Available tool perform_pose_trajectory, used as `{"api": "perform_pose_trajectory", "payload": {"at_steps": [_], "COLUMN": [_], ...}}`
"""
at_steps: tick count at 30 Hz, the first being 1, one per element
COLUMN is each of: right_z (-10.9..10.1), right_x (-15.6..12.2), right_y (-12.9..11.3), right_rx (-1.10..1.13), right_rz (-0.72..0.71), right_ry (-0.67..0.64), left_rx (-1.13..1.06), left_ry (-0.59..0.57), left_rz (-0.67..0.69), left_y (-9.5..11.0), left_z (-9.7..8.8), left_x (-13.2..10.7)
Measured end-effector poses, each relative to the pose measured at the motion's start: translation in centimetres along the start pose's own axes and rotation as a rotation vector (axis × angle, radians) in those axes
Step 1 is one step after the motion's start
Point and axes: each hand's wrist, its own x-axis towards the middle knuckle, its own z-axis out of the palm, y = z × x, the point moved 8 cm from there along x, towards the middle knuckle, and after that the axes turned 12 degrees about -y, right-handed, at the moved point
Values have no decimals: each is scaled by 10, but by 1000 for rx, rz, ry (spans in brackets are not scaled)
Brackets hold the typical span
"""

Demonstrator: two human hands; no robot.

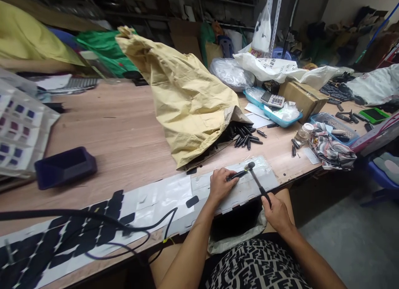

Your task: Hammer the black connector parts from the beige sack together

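Observation:
My left hand (220,183) pinches a slim black handle-like piece (238,175) against the grey covered board (230,194) at the table's front edge. In my right hand (277,212) is a small hammer (258,182), held by its black grip. The hammer's head meets or lies just over the far end of the black piece; I cannot tell whether they touch. Just beyond my hands, a yellow sack (187,102) lies on its side. Several similar black pieces (246,136) spill from its mouth onto the table.
Below the board edge, an open bag (264,223) sits by my lap. A dark blue tray (65,167), black cables (134,228) and dark strips (102,218) are on the left. A calculator (272,99), carton (304,97), jar (304,133) and cloth (332,150) stand right.

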Motion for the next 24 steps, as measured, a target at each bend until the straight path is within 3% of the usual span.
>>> {"api": "perform_pose_trajectory", "payload": {"at_steps": [4,10,18,24], "right_z": [1,5,9,7], "right_x": [3,5,3,5], "right_y": [-14,-13,-28,-8], "right_rx": [-41,-115,-103,-51], "right_rz": [-13,6,-73,25], "right_ry": [-29,-70,-85,-82], "left_rx": [-12,-18,5,-4], "left_ry": [10,5,5,-15], "left_rz": [11,-8,-28,-28], "left_y": [1,1,1,2], "left_z": [-1,-2,-2,-1], "left_x": [0,1,1,0]}}
